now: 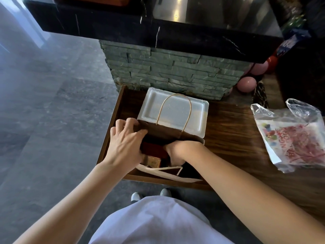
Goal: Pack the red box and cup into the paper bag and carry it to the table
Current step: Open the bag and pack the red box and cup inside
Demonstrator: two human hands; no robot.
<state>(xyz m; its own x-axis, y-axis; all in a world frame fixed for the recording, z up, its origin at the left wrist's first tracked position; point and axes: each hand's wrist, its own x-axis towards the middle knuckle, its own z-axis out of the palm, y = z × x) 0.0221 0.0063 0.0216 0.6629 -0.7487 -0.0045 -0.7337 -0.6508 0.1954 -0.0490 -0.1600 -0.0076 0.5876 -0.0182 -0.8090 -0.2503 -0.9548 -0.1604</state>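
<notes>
A brown paper bag with a twine handle stands open on the wooden counter near its left end. My left hand grips the bag's left rim and holds it apart. My right hand reaches down into the bag's mouth, its fingers hidden inside. The red box shows as a dark red shape in the bag between my hands. A tan item sits just below it. No cup is visible.
A white foam tray lies behind the bag against a stone-faced pillar. A clear plastic bag with red print lies at the right. Pink balloons sit at the back right. A black countertop overhangs above.
</notes>
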